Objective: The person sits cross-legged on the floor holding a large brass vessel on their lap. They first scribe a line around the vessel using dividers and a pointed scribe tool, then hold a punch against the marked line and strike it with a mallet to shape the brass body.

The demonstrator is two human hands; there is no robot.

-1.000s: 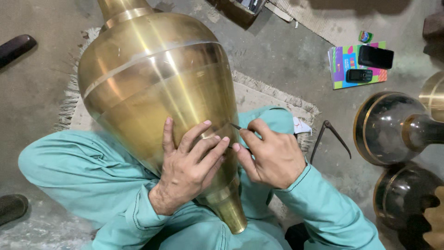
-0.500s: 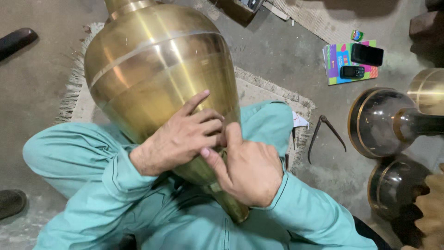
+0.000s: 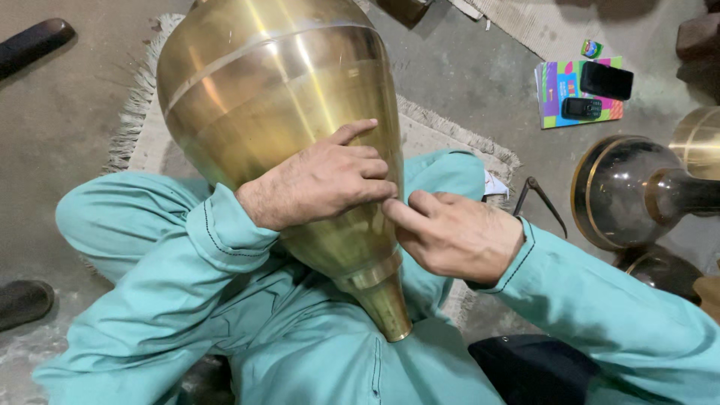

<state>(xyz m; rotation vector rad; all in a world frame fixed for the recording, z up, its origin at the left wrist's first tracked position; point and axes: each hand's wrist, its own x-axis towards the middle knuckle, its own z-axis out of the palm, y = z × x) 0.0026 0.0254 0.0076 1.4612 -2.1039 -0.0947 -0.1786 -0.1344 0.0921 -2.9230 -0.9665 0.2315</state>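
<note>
Brass vase (image 3: 285, 112), large and pear-shaped, lies tilted across the lap of a seated person in teal clothing, its wide body toward the top of the view and its narrow neck (image 3: 382, 296) pointing down toward the camera. A pale band rings the vase near its widest part. Left hand (image 3: 322, 180) lies flat on the lower body of the vase, fingers curled loosely over the metal and index finger extended; it grips nothing else. Right hand (image 3: 454, 236) is just right of the vase, fingers bent, with thumb and index fingertips pressed together against the vase wall beside the left fingertips; whether they pinch a small tool cannot be told. Beneath the vase lies a fringed rug (image 3: 442, 131) on a grey floor. Right of the vase, near the rug edge, rests a dark 2-legged metal tool (image 3: 536, 199). Further right of the vase stand 2 more round metal vessels (image 3: 637, 191), one partly cut off by the frame. Above and right of the vase, well apart from it, a colourful booklet (image 3: 555, 94) carries 2 phones (image 3: 606, 79). Left of the vase, at the frame edge, are 2 dark objects (image 3: 34, 43), possibly footwear.
</note>
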